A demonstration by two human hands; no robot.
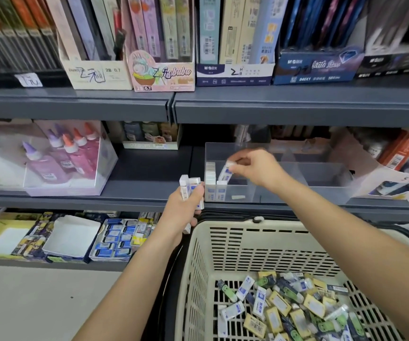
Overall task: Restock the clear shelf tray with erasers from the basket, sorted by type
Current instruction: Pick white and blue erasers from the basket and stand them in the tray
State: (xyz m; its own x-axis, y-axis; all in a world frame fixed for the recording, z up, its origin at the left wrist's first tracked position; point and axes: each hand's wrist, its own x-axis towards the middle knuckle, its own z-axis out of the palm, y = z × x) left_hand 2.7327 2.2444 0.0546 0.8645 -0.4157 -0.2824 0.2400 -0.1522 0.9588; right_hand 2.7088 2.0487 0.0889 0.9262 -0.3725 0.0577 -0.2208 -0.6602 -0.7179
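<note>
A clear divided tray [321, 193] stands on the middle shelf. Several white-and-blue erasers [210, 183] stand upright in its left compartment. My right hand [255, 166] reaches over that compartment and pinches one white-and-blue eraser [226, 174], tilted, by its top end. Just left of the tray, my left hand [186, 207] grips a small bunch of the same erasers [190, 187] upright. Below, a cream plastic basket [223, 247] holds a heap of mixed erasers [289, 308]: white-blue, yellow, and dark ones with green.
A clear box of glue bottles [65, 158] stands on the shelf at left. Boxes of pencil leads [164, 70] fill the upper shelf. The lower shelf holds a tray of blue erasers [117, 239]. A white box [380, 183] sits right of the tray.
</note>
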